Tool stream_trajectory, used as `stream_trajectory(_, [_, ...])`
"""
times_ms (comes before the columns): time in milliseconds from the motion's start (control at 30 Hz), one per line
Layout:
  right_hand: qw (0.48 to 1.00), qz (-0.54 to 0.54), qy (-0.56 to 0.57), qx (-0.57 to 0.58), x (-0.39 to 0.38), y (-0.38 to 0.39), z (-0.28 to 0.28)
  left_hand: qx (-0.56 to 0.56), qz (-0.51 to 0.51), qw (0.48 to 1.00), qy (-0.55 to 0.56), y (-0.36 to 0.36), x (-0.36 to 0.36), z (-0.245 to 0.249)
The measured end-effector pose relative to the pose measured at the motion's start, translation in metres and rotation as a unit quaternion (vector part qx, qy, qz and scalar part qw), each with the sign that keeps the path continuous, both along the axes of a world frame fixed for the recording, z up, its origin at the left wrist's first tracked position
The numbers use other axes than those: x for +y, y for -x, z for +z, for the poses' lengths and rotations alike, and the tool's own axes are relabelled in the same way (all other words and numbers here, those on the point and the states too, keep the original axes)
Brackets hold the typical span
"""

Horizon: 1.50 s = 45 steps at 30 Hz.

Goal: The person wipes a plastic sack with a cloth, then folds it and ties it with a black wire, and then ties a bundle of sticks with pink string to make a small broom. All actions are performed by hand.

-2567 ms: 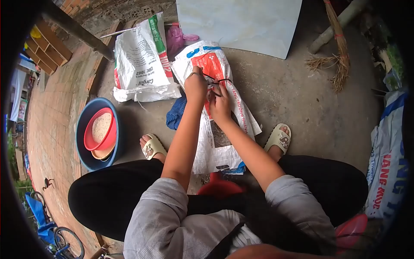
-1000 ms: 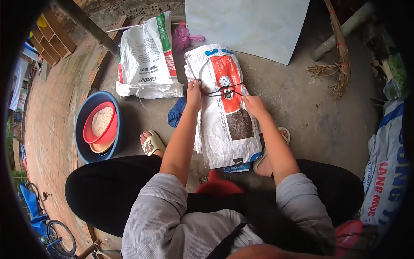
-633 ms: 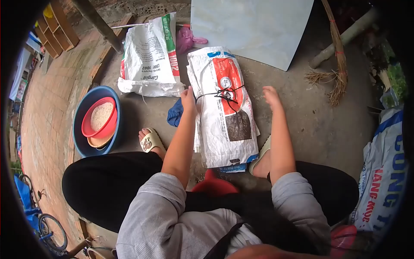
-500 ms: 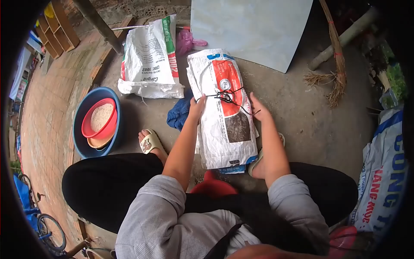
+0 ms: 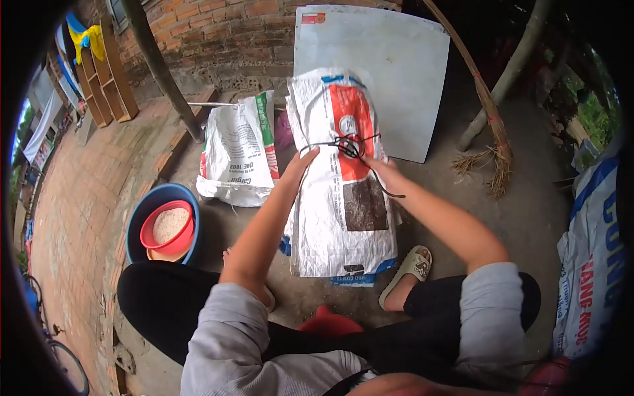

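Note:
A bundle of folded white woven sacks, printed with a red panel and a dark picture, stands out in front of me between my feet. Black cord runs across its middle and ends in a loopy knot with loose tails. My left hand grips the bundle's left edge just below the cord, its thumb on top and the other fingers hidden. On the opposite edge, beside the knot, my right hand holds the bundle, with its fingers partly out of sight. One cord tail hangs over the right wrist.
A flattened Cargill sack lies at the left, above a blue basin with a red bowl of pale grain. A grey board leans behind. A straw broom and a large printed sack are at the right.
My view has tilted up, showing more brick wall. The bundle now looks raised and covers more of the board. My right hand has moved in closer to the knot.

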State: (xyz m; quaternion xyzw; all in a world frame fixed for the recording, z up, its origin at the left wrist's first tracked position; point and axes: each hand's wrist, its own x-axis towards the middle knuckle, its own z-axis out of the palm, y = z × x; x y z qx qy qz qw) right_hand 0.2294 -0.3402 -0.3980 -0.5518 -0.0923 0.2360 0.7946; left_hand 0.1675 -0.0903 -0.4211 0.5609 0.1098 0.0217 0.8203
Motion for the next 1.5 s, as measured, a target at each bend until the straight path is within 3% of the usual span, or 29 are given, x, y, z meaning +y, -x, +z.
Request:
stream_trajectory(67, [0.998, -0.014, 0.066, -0.019, -0.007, 0.015, 0.086, -0.002, -0.026, 0.999, 0.023, 0.015, -0.018, 0.075])
stream_trajectory(167, [0.996, 0.010, 0.089, -0.023, -0.010, 0.029, 0.182, -0.022, -0.142, 0.990, 0.015, 0.028, -0.008, 0.150])
stream_trajectory(200, [0.996, 0.062, 0.032, -0.046, -0.010, 0.021, 0.195, -0.020, -0.154, 0.988, 0.008, 0.041, -0.009, 0.177])
stream_trajectory(333, [0.984, 0.133, 0.011, -0.120, -0.012, 0.039, 0.261, -0.050, -0.131, 0.990, -0.023, 0.089, -0.015, 0.261])
stream_trajectory(467, [0.989, 0.065, -0.040, -0.128, -0.001, 0.054, 0.261, -0.119, -0.019, 0.992, -0.042, 0.122, -0.043, 0.301])
stream_trajectory(533, [0.989, 0.066, -0.029, -0.128, 0.006, 0.049, 0.256, -0.136, 0.030, 0.988, -0.073, 0.129, -0.042, 0.302])
stream_trajectory(600, [0.983, 0.108, -0.021, -0.149, 0.004, 0.052, 0.257, -0.073, 0.102, 0.990, -0.070, 0.126, -0.035, 0.301])
stream_trajectory(633, [0.983, 0.099, -0.016, -0.152, 0.005, 0.049, 0.255, -0.081, 0.066, 0.992, -0.064, 0.128, -0.032, 0.299])
stream_trajectory(733, [0.985, 0.069, -0.007, -0.160, 0.011, 0.042, 0.240, -0.108, 0.095, 0.988, -0.048, 0.095, -0.021, 0.258])
stream_trajectory(933, [0.995, 0.060, 0.067, -0.030, 0.003, -0.010, 0.187, -0.003, -0.026, 0.999, 0.047, 0.024, -0.012, 0.203])
stream_trajectory(1000, [0.999, 0.037, 0.033, 0.019, 0.004, -0.017, 0.175, 0.026, -0.098, 0.993, 0.061, 0.005, -0.008, 0.194])
stream_trajectory(1167, [0.995, -0.014, 0.080, 0.052, -0.012, -0.012, 0.152, 0.113, -0.112, 0.983, 0.096, -0.011, -0.018, 0.158])
stream_trajectory(1333, [0.990, -0.059, 0.083, 0.095, -0.016, -0.006, 0.142, 0.124, -0.122, 0.980, 0.097, -0.026, -0.027, 0.138])
stream_trajectory(1433, [0.989, -0.117, 0.090, 0.011, -0.018, -0.006, 0.126, 0.108, -0.066, 0.991, 0.050, -0.031, -0.036, 0.116])
stream_trajectory(1500, [0.981, -0.149, 0.103, -0.063, -0.016, -0.003, 0.115, 0.099, 0.059, 0.981, -0.154, -0.026, -0.053, 0.122])
